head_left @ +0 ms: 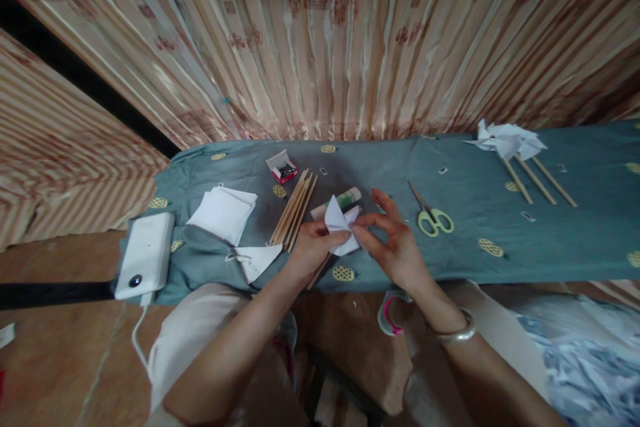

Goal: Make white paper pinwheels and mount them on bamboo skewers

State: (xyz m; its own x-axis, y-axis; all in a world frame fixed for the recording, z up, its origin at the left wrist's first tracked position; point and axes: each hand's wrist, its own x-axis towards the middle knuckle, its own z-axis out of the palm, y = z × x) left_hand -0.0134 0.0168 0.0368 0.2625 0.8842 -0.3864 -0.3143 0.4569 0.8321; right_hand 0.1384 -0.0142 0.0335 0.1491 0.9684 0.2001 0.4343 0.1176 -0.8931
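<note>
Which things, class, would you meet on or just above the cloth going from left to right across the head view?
White device → stack of white paper → bundle of wooden sticks → folded paper → scissors → white pinwheels.

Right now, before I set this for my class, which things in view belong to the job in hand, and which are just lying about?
Likely belonging to the job:
folded paper
wooden sticks
stack of white paper
red box of small dark pieces
scissors
paper pinwheels

Probably just lying about:
white device
its cable
green-and-white tube (use unclear)
</note>
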